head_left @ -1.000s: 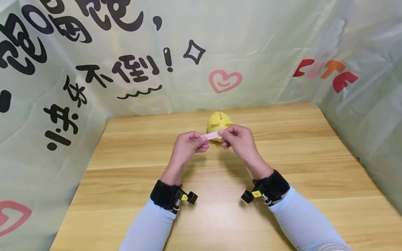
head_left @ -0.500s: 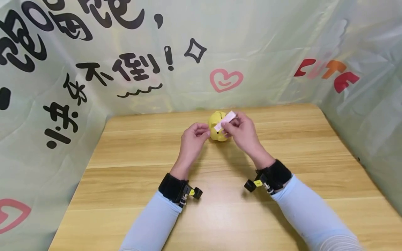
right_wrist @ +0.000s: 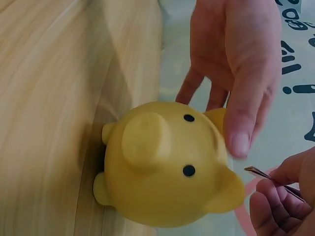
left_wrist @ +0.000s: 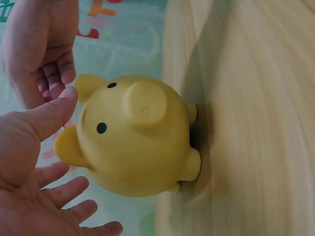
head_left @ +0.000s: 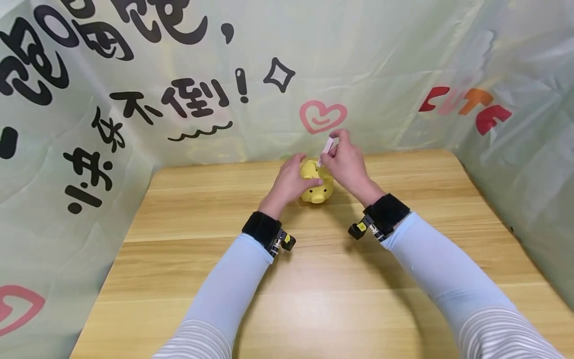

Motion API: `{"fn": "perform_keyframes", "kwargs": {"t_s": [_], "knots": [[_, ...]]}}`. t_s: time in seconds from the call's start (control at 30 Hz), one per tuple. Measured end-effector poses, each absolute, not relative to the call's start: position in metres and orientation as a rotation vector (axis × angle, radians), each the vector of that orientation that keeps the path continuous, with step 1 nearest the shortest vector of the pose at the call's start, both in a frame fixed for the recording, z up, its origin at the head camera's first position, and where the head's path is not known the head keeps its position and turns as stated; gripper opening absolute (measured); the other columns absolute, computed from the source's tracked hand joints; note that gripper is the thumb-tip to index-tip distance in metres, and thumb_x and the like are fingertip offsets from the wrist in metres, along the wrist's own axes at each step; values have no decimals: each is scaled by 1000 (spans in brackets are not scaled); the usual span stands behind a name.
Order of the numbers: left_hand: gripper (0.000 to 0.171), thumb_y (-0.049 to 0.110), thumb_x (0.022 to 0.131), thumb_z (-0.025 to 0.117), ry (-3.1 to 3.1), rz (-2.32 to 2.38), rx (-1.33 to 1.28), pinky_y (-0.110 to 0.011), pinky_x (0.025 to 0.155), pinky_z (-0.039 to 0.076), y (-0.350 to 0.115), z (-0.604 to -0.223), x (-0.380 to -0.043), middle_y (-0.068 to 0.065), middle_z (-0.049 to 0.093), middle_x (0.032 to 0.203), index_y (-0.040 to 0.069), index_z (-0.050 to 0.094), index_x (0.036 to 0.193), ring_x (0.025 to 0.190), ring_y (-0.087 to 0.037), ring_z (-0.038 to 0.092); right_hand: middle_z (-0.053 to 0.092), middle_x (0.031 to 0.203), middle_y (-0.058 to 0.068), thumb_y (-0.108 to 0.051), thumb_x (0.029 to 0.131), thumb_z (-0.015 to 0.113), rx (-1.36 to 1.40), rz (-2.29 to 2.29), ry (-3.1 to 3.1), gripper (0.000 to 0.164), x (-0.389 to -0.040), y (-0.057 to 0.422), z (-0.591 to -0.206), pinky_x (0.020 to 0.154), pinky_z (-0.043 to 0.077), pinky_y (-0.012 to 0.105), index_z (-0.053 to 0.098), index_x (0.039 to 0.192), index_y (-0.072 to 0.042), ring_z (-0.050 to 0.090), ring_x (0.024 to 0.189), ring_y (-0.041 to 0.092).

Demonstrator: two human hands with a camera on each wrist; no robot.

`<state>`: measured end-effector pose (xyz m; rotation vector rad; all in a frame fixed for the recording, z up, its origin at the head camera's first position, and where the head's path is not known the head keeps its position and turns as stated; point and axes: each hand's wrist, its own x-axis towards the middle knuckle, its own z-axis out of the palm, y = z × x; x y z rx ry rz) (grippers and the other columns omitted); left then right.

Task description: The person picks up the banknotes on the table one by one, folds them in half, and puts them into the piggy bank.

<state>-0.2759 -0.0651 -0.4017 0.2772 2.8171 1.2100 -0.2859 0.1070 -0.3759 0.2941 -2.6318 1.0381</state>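
A yellow piggy bank (head_left: pixel 318 192) stands upright on the wooden table, its snout towards me and a dark slot on top. My left hand (head_left: pixel 289 183) is at its left side, thumb across the top by the ears. In the left wrist view the fingers of that hand (left_wrist: pixel 64 191) are spread and nearly straight beside the piggy bank. Above the slot, my right hand (head_left: pixel 347 162) pinches a folded strip of pinkish paper (head_left: pixel 328 146), which slants with its lower end near the slot. Its thin, layered edge shows in the right wrist view; whether it touches the slot I cannot tell.
The wooden table (head_left: pixel 314 299) ends at a pale fabric backdrop (head_left: pixel 381 75) with printed lettering and hearts, close behind the piggy bank. More fabric rises along the left and right sides.
The left hand has let go of the paper strip and moved to the piggy bank's side. My right hand has carried the strip up and away over the top, tilting it steeply.
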Motion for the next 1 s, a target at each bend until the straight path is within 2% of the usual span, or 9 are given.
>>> {"fn": "perform_keyframes", "kwargs": {"t_s": [0.13,0.23,0.37,0.53,0.63,0.77,1.0], "knots": [[96,43,87,87,2800,1144,301,-45,125,39,-61,-402,-281,-11,42,166,10,37,162,153,-30,40,75,91,14,-9,98,65,339,966,-2677,50,-288,101,-379,55,50,35,46,144,-3,70,68,30],[93,43,89,86,2788,1093,302,-43,124,40,-60,-402,-282,-10,46,164,10,38,162,149,-28,45,76,93,14,-9,98,64,352,909,-2715,50,-290,97,-379,55,51,37,48,145,-5,70,68,31],[91,44,90,85,2779,1062,291,-43,120,44,-60,-401,-281,-9,50,160,12,39,162,143,-27,52,76,98,16,-10,99,64,358,863,-2750,51,-294,94,-378,59,55,42,48,147,-4,70,72,34],[92,47,91,82,2770,1043,290,-44,124,39,-61,-401,-281,-7,45,166,15,37,164,151,-27,44,77,105,17,-15,102,67,370,846,-2809,51,-301,91,-380,69,59,46,48,149,-7,73,84,36],[90,47,92,81,2772,1037,306,-44,124,40,-61,-401,-282,-6,46,165,16,38,164,151,-27,44,78,107,16,-17,104,66,402,835,-2833,47,-302,93,-382,73,59,47,50,148,-8,74,89,36],[89,47,92,82,2783,1028,316,-43,123,42,-61,-401,-283,-7,48,163,15,38,163,148,-26,47,78,105,16,-18,105,64,421,853,-2780,42,-301,94,-384,73,59,48,55,145,-9,74,88,35],[91,49,92,81,2784,994,294,-43,125,39,-61,-400,-282,-7,45,165,14,37,164,152,-27,43,78,104,17,-18,105,66,399,880,-2661,39,-299,94,-391,77,61,50,59,142,-6,75,88,35]]}}
